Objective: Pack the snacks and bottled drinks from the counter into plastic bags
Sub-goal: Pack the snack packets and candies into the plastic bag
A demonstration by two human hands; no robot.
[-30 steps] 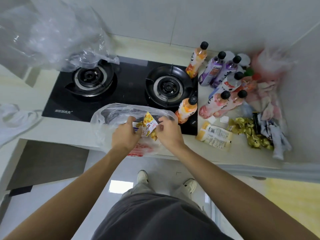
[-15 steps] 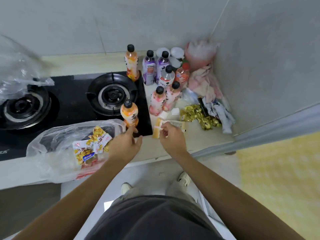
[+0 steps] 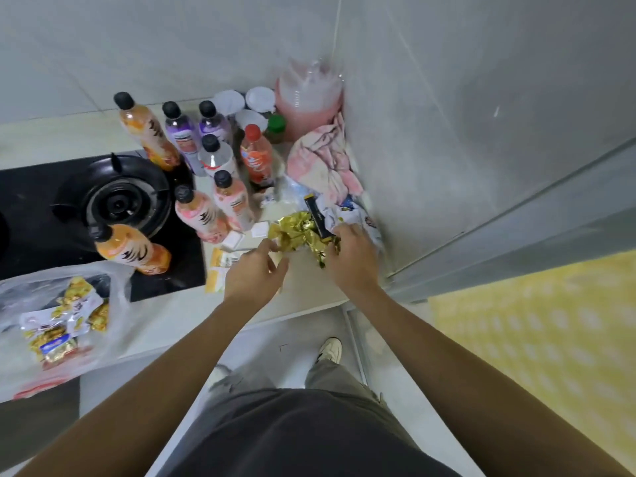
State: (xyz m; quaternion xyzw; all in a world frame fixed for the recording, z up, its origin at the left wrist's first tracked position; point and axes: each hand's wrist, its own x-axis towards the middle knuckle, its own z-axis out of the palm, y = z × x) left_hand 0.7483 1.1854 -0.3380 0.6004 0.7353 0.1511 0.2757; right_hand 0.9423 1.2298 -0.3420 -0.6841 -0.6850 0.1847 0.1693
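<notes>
A heap of gold-wrapped candies [image 3: 295, 231] lies on the counter [image 3: 303, 287] near the corner wall. My right hand [image 3: 351, 259] curls over the heap's right side and grips some of them. My left hand [image 3: 256, 270] reaches in from the left with fingers apart, its fingertips at the heap's edge. It partly covers a yellow-and-white snack packet [image 3: 222, 266]. The clear plastic bag [image 3: 115, 301] lies at the far left with yellow snack packs [image 3: 65, 325] inside. Several bottled drinks [image 3: 227, 197] stand behind; one orange bottle [image 3: 130, 251] stands on the stove.
A black gas stove with a burner [image 3: 120, 201] fills the left. A pink cloth [image 3: 323, 160], a pink container [image 3: 309, 98], a black stick pack [image 3: 316, 215] and white wrappers [image 3: 347, 211] crowd the corner. Grey walls close the back and right.
Both hands left the bag and the snack pack now inside it. They moved right past the yellow-and-white packet to the gold candies. The view swung right toward the corner.
</notes>
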